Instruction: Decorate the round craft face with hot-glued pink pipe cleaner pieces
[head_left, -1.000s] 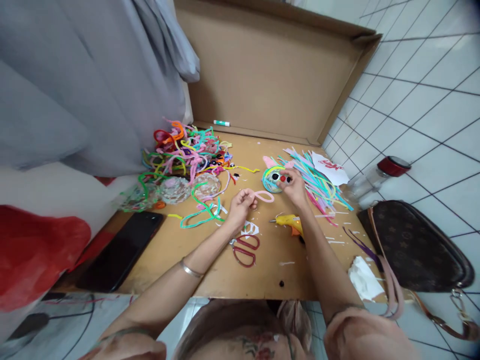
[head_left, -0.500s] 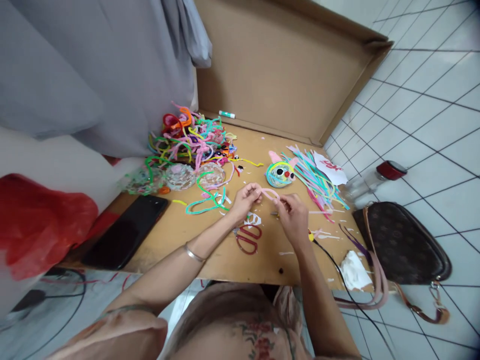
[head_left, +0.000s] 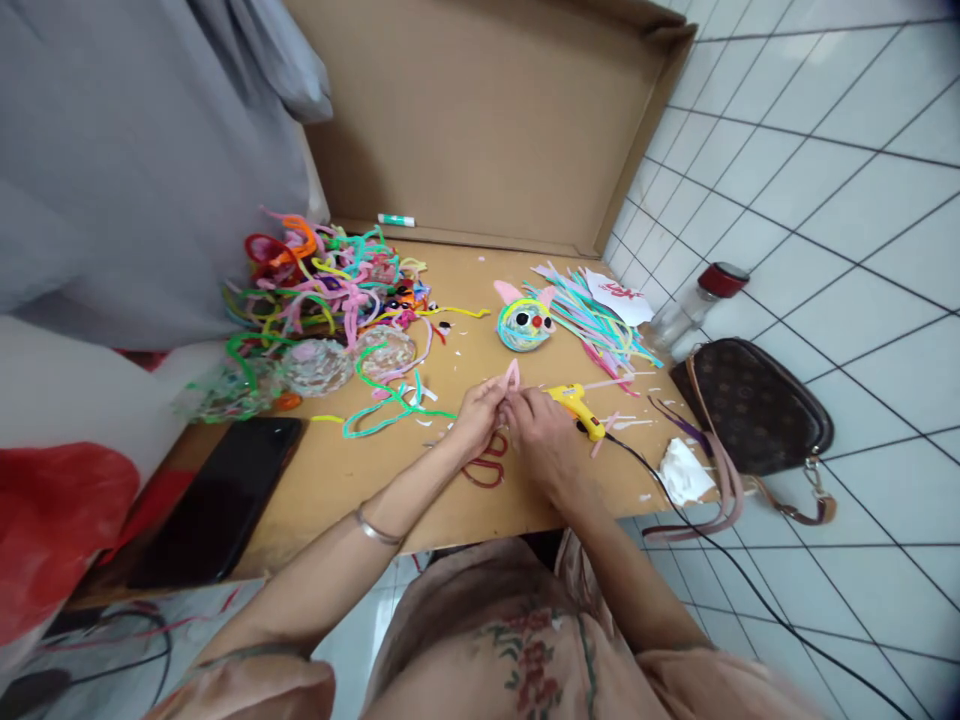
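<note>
A pink pipe cleaner (head_left: 512, 374), bent into a narrow pointed loop, stands up between my two hands. My left hand (head_left: 481, 412) pinches its lower part from the left, and my right hand (head_left: 537, 425) closes on it from the right; the fingertips meet and hide the ends. Just beyond sits a round animal head (head_left: 524, 325) wound in blue and yellow, with pink ears, black eyes and a red nose. Red-handled scissors (head_left: 486, 470) lie partly hidden beneath my hands. A yellow glue gun (head_left: 576, 403) rests right of my right hand.
A tangled heap of pipe cleaners (head_left: 330, 270) lies at the back left, straight ones (head_left: 600, 325) at the back right. A black phone (head_left: 225, 500) is at the left edge. A bottle (head_left: 701, 300), handbag (head_left: 761, 405) and crumpled tissue (head_left: 684, 472) stand right, near the glue gun's cord (head_left: 660, 485).
My hands have come together, and the pink pipe cleaner has gone from a wide sideways loop to an upright pointed one. The camera view has shifted, and the glue gun now shows more fully.
</note>
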